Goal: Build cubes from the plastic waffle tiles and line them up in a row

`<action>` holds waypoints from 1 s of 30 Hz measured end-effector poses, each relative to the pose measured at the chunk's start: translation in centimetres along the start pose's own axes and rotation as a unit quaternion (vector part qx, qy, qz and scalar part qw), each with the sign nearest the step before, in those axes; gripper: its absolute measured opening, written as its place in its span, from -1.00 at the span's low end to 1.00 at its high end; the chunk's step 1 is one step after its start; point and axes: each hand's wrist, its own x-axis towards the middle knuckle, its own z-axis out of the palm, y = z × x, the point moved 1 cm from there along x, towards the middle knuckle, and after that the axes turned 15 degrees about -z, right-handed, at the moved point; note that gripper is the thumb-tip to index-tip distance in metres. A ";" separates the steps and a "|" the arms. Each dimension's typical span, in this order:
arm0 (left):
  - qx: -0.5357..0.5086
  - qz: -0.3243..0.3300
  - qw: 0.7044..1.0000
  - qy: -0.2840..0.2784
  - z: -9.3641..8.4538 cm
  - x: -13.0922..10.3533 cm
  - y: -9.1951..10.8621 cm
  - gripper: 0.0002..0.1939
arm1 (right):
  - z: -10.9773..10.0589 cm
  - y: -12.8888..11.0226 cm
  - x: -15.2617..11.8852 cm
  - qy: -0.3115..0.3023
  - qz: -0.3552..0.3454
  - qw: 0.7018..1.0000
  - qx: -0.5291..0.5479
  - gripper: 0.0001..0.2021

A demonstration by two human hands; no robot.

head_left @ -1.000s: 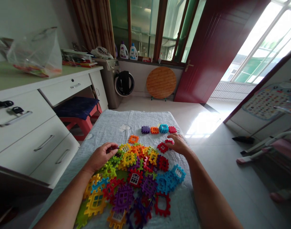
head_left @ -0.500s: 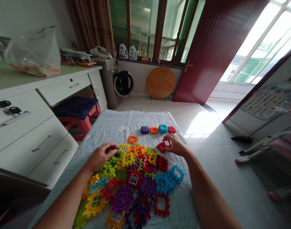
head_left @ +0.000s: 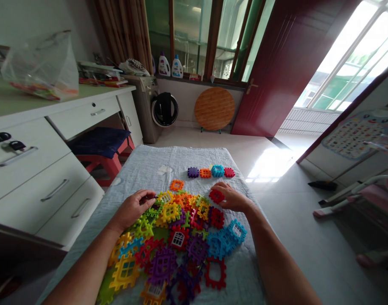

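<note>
My right hand point(head_left: 232, 198) has its fingers closed on a red building block point(head_left: 216, 195), a notched square plate, at the right of the pile. My left hand point(head_left: 135, 208) rests at the pile's left edge with its fingers curled. A small dark bit shows at its fingertips, mostly hidden. Beneath and between the hands lies a heap of notched plastic blocks, among them a yellow block point(head_left: 171, 212), a purple block point(head_left: 163, 264) and a red block with a white window point(head_left: 178, 239). Joined blue blocks point(head_left: 225, 239) lie below my right hand.
Beyond the pile stand assembled blocks in a row: purple point(head_left: 193, 172), orange point(head_left: 205, 173), blue point(head_left: 217, 170) and red point(head_left: 229, 172). A single orange block point(head_left: 177, 185) lies nearer. A pale blue cloth point(head_left: 143, 165) covers the table. White drawers point(head_left: 58, 190) and a red stool point(head_left: 109, 163) stand left.
My right hand has lowered slightly, and the red pieces at its fingertips now overlap as one stack instead of showing apart. My left hand has stayed in place.
</note>
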 end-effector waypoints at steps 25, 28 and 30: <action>-0.002 0.005 1.000 0.003 0.0 0.0 0.0 -0.59 | 0.2 0.6 -0.2 0.017 0.079 0.995 -0.050 -0.58; 0.003 0.002 1.000 0.007 0.0 0.0 0.0 -0.58 | -1.4 2.4 -0.9 0.068 0.110 0.989 -0.068 -0.57; 0.007 0.004 1.000 0.009 -0.1 0.0 0.1 -0.58 | -2.9 4.2 -1.1 0.102 0.133 0.982 -0.085 -0.52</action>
